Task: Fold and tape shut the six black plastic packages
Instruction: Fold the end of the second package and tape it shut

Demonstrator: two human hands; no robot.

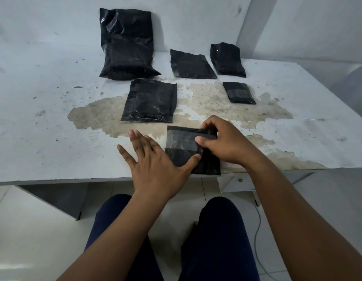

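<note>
A small black plastic package (pixel 182 138) lies at the table's near edge, with clear tape across its upper half. My left hand (pixel 155 159) rests flat with spread fingers, its thumb pressing the package's lower left part. My right hand (pixel 222 140) pinches the package's folded right edge between thumb and fingers. Five more black packages lie further back: a large one (pixel 127 43) leaning against the wall, a medium one (pixel 150 101) in the middle, one (pixel 191 64) behind it, a crumpled one (pixel 227 59) at the back right, and a small taped one (pixel 239 92) on the right.
The white table (pixel 44 126) has a worn, peeled patch in the middle where bare board shows. Walls close it in at the back and right. My knees in dark trousers (pixel 218 230) are below the table's front edge, and a thin cable (pixel 257 236) runs over the tiled floor.
</note>
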